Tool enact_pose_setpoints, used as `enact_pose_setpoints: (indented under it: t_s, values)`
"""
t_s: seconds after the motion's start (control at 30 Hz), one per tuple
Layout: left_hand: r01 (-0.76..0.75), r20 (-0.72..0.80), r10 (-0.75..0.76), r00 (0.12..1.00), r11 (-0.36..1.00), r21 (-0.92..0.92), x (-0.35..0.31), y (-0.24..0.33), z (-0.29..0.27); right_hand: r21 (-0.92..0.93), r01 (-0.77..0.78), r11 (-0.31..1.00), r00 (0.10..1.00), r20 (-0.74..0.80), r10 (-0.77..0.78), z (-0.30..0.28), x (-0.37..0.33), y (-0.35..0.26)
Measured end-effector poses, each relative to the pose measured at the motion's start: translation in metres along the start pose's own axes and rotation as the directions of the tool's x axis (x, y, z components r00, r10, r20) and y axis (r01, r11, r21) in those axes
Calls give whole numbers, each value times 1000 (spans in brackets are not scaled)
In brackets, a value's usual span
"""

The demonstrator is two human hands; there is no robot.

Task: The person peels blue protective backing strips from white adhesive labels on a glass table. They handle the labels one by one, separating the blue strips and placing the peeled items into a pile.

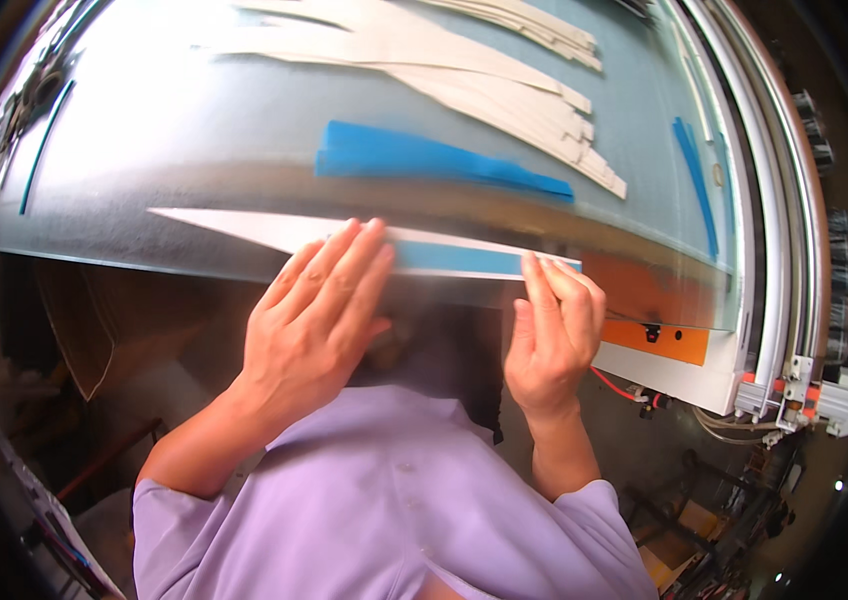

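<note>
A long white tapered strip (pixel 234 225) lies along the near edge of the table, its pointed end to the left. On its right part rests a narrower blue strip (pixel 454 258). My left hand (pixel 309 310) lies flat across the middle of both, fingers stretched out side by side over the blue strip's left end. At the right end, my right hand (pixel 554 320) has its bent fingers together on the blue strip. Its thumb is lower, near the table edge. What lies under the fingertips is hidden.
Beyond lie a stack of blue strips (pixel 414 160) and fanned stacks of white strips (pixel 484 95). Thin blue strips (pixel 694 185) lie at the right. A metal rail (pixel 779 200) borders the table's right side, with an orange panel (pixel 669 342) below its near corner.
</note>
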State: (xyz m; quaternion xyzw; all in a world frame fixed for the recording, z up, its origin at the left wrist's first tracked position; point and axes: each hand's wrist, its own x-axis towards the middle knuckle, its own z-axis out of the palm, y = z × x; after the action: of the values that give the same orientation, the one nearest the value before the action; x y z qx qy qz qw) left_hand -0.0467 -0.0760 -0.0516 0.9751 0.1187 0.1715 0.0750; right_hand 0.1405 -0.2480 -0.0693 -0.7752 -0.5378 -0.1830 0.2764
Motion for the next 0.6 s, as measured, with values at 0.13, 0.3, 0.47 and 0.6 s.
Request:
enact_pose_setpoints:
  t_s: [0.13,0.3,0.47,0.6]
  values:
    - [-23,-81,22,996,1000,-8,8,0,-4,45,-32,998,999,37,30,-27,14,29]
    - [-44,-116,36,993,997,-70,17,-7,-3,131,109,985,992,-75,-100,-19,111,74]
    - [-85,-161,69,985,992,-98,18,-19,-3,282,178,943,974,88,-210,41,184,128]
    - [-78,-227,44,973,987,-142,10,-26,-1,214,272,938,910,259,-323,50,198,138]
